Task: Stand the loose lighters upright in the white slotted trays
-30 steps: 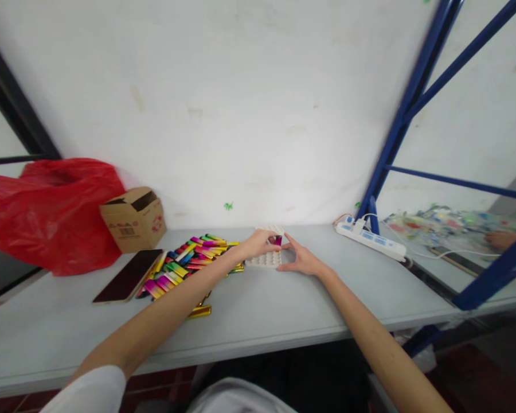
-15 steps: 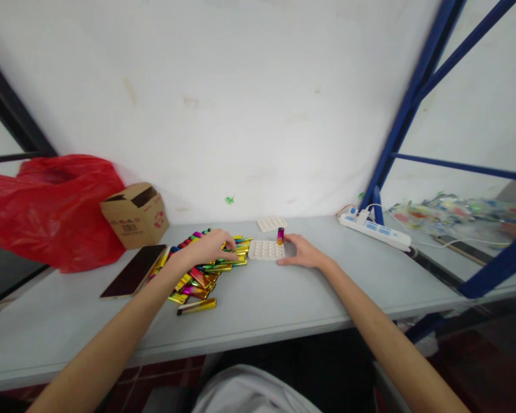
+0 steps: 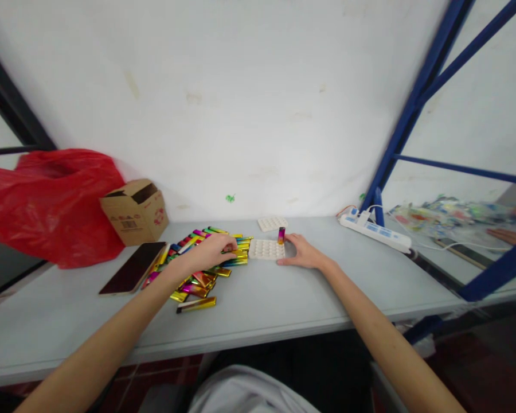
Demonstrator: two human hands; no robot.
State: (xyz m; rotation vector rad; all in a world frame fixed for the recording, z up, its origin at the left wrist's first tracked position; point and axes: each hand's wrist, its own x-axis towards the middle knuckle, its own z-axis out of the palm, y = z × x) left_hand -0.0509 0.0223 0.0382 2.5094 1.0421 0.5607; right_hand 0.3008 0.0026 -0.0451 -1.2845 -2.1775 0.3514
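Note:
My left hand [image 3: 215, 252] is over the right part of a pile of shiny, multicoloured lighters [image 3: 196, 289]. Its thumb and fingers are closed on a lighter there, though the fingertips partly hide the hold. My right hand [image 3: 303, 252] grips the right edge of a white tray [image 3: 264, 250] with rows of small pockets, thumb at the near corner and fingers at the far one. One purple and orange lighter [image 3: 281, 236] stands upright in the tray's far right corner, close to my right fingertips. The tray's other visible pockets hold no lighters.
Behind lies a second white tray [image 3: 272, 223]. A dark-screened tablet [image 3: 133, 268], a cardboard box [image 3: 137, 212] and a red plastic bag [image 3: 55, 206] are on the left. At right are a power strip [image 3: 376, 229], a blue frame [image 3: 395, 137] and another person's hand [image 3: 507, 236].
My left hand has shifted slightly among the lighters, its fingers drawing closer together. My right hand and the tray stay put. Another person's hand has come into view at far right.

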